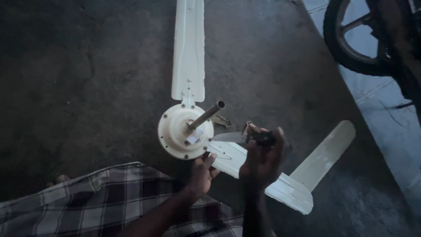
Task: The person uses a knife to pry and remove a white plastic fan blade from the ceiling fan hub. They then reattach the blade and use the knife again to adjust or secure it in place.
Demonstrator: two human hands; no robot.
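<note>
Gripping a dark knife (252,138) in curled fingers, the right hand (263,160) hovers just right of the cream fan motor hub (184,131). The left hand (202,172), loosely open, touches the hub's lower edge. A small pale rectangular label (195,137) sits on the hub beside its metal rod (206,115).

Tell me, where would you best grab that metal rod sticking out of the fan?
Probably near the free end of the rod, coming from the upper right. It slants up out of the hub, so that end stands clear of the blades, while the left hand crowds the hub's lower edge.
</note>
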